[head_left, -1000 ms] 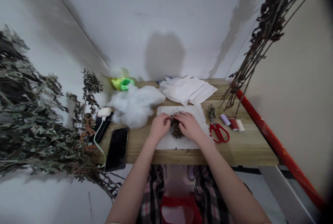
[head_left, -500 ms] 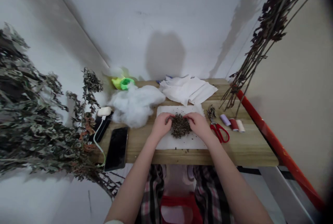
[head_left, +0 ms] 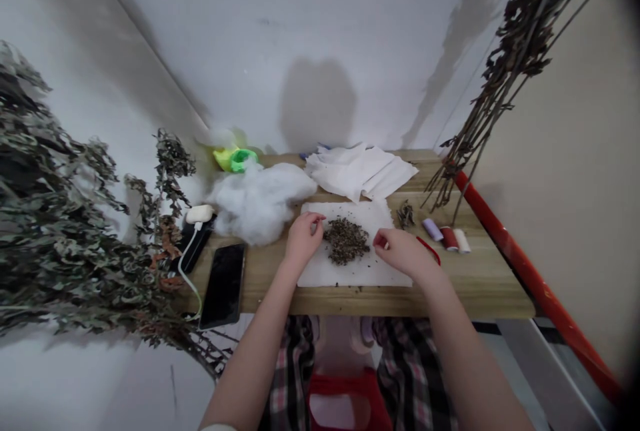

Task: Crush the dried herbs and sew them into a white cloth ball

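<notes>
A heap of crumbled dried leaves (head_left: 347, 241) lies on a white cloth (head_left: 320, 275) in front of me. My left hand (head_left: 303, 239) hovers at the heap's left edge, thumb and forefinger curled together in a loose pinch. Beyond the right edge, apart from the heap, is my right hand (head_left: 403, 251), its fingers bent in towards the thumb. Whatever either hand may hold is too small to make out. Part of a red scissors handle (head_left: 429, 249) shows behind my right wrist; the rest is hidden. Small leaf bits are scattered around the heap.
White stuffing (head_left: 260, 201) and folded white cloths (head_left: 357, 171) lie at the back. A phone (head_left: 223, 284) is at left, several thread spools (head_left: 449, 237) at right. Dried leafy branches (head_left: 85, 244) crowd the left side; a dried bundle (head_left: 520, 51) leans at right.
Both hands have drawn back from the heap and moved apart, the right one further, now covering most of the scissors. More of the heap's sides shows.
</notes>
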The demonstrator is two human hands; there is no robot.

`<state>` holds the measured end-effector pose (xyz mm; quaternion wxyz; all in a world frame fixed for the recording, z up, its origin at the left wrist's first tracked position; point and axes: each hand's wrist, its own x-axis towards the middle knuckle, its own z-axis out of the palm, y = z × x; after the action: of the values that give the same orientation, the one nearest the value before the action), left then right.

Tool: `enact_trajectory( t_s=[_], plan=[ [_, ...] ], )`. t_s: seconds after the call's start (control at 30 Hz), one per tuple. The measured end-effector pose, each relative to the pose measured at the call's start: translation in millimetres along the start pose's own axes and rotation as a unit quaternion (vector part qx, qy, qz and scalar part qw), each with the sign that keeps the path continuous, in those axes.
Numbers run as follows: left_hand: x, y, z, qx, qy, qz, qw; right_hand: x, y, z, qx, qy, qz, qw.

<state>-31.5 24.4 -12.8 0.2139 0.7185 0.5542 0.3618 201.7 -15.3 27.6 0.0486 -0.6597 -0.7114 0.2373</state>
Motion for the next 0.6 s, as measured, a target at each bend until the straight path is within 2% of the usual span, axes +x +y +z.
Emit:
enact_trajectory(
  t_s=[0.1, 0.37, 0.6],
  plan=[
    [-0.4, 0.7, 0.6, 0.012, 0.0, -0.001, 1.0, -2.8, -5.3, 2.9, -0.008, -0.015, -0.003, 1.0],
    [0.5, -1.2, 3.4, 0.026, -0.021, 0.001, 0.999, 1.1, -17.8, 15.8, -0.11, -0.011, 0.035, 0.993],
    [-0.7, -0.5, 2.8, 0.031, -0.027, -0.004, 0.999, 1.7, -10.9, 14.0, -0.079, 0.001, 0.027, 0.997]
  ],
)
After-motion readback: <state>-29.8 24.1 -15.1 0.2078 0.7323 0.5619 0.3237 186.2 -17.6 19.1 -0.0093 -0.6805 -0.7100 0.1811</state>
